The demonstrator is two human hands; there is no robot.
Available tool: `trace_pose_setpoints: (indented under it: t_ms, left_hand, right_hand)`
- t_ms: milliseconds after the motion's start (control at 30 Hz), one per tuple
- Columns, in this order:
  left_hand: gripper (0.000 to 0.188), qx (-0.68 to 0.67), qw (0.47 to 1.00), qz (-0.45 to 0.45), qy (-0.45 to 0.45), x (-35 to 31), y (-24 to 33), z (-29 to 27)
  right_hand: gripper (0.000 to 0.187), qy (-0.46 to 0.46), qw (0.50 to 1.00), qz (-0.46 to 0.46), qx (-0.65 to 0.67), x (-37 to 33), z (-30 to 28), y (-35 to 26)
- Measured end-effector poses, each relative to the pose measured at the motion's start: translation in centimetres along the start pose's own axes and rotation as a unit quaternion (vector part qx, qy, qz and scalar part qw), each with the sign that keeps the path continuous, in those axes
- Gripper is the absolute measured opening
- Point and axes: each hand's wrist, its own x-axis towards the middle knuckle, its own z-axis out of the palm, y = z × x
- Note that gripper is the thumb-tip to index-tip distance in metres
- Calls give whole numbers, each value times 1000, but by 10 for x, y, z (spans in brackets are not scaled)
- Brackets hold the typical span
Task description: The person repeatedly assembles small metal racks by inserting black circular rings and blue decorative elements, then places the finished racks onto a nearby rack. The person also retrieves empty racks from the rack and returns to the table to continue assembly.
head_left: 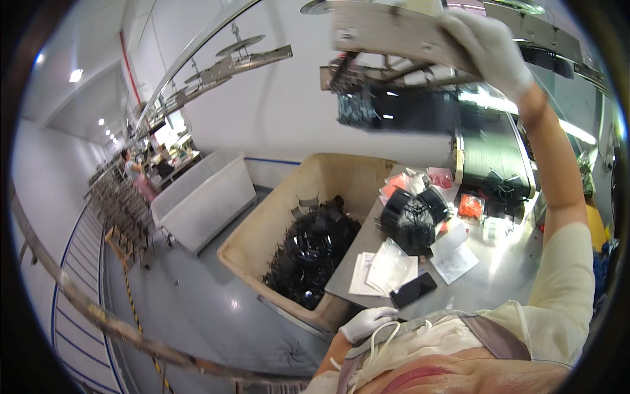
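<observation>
- Your gloved right hand (493, 56): fingers clamped on the end of the metal hanging rack (394, 31), raised high, blurred.
- Dark glossy panel (417, 110) just beneath the rack.
- Your gloved left hand (369, 323): at the near edge of the metal table (502, 276), near the smartphone (413, 291); can't tell whether fingers grip.
- Glossy black parts (312, 246) heaped inside the beige bin (254, 238).

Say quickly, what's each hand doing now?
Left hand: by the table; open or closed can't be told.
Right hand: closed on a metal bar.
</observation>
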Motion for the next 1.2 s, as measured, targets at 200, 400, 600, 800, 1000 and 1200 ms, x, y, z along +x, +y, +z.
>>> trace_pose_setpoints:
  t_ms: [200,400,600,800,1000,1200]
  left_hand:
    - [39,-147,920,-77,356,-86,-61,-53]
    - [44,-325,843,-89,420,-118,-114,-70]
    - [43,-321,843,-74,425,-124,-126,-89]
    - [38,-329,833,-93,434,-116,-130,-88]
    - [42,-207,860,-38,465,-132,-103,-40]
    - [43,-157,840,4,519,-166,-83,69]
  right_hand:
    - [29,44,985,-102,-135,134,90,0]
    - [25,15,924,-119,-362,220,170,39]
    - [30,-47,949,13,-312,215,212,55]
    - [31,17,964,-22,-265,190,154,-8]
    - [26,126,948,-288,-42,101,59,-89]
    - [38,82,901,-426,27,-30,-3,-139]
